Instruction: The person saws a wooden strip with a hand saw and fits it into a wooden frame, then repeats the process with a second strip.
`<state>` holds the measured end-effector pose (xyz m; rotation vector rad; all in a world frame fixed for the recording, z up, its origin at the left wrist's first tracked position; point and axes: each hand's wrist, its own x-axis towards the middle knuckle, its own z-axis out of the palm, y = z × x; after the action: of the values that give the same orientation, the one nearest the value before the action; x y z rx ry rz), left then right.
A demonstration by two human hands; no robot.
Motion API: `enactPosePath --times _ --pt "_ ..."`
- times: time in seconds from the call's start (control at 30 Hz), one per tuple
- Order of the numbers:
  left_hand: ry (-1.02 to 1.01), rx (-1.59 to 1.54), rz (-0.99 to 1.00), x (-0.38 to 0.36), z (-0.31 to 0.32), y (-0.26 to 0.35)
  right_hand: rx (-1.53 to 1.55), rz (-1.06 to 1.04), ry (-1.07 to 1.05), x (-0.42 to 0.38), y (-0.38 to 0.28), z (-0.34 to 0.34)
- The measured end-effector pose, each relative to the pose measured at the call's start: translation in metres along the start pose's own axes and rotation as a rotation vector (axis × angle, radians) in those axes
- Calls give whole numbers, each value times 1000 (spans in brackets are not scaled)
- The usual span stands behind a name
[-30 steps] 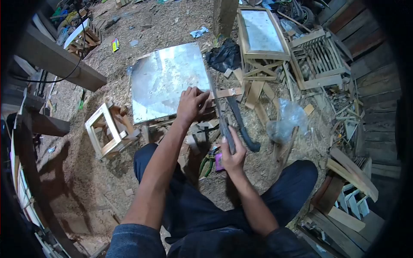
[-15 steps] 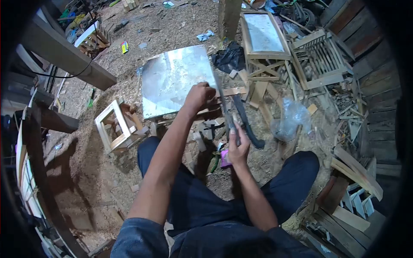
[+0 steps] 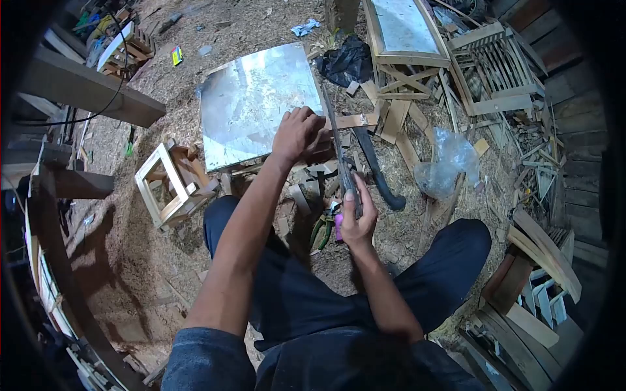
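My left hand [image 3: 297,133] is closed at the right edge of a low table [image 3: 244,104] topped with scuffed sheet metal. Its fingers curl down over a light wooden strip [image 3: 357,120], which juts out past that edge. A long, thin saw [image 3: 339,146], seen nearly edge-on, crosses the strip just right of those fingers. My right hand [image 3: 359,218] grips the saw's near end, thumb on top. Whether the blade has bitten into the wood cannot be made out. Below lie a pink packet [image 3: 338,228] and green-handled pliers [image 3: 320,233].
A dark curved bar [image 3: 375,171] lies right of the saw, near a clear plastic bag [image 3: 443,171]. A small wooden frame [image 3: 171,186] stands at left. Slatted wooden pieces [image 3: 492,72] and offcuts crowd the right. Shavings cover the ground around a post [image 3: 98,88].
The view has shifted, so the table and surroundings sit higher in it. My right hand and the saw have drawn slightly toward my body relative to the table. My left hand stays at the strip.
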<state>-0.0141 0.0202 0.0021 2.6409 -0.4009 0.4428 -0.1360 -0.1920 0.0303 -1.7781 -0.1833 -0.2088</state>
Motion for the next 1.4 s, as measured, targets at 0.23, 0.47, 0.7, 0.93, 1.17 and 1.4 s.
enactPosePath --times 0.23,0.47,0.7,0.93,1.17,1.4 --pt "15 -37 -27 3 -2 -1 40 256 -76 14 -17 -5" --pt "33 -27 -22 5 2 0 38 279 -92 23 -13 4" --pt "38 -30 6 5 3 -4 89 242 -126 -1 -2 -28" --pt "67 -26 5 1 3 5 -75 217 -118 42 -3 -3" --pt "17 -212 -306 16 1 11 3 106 -65 42 0 3" --pt "25 -135 -34 1 -1 -2 75 288 -124 42 -1 -4"
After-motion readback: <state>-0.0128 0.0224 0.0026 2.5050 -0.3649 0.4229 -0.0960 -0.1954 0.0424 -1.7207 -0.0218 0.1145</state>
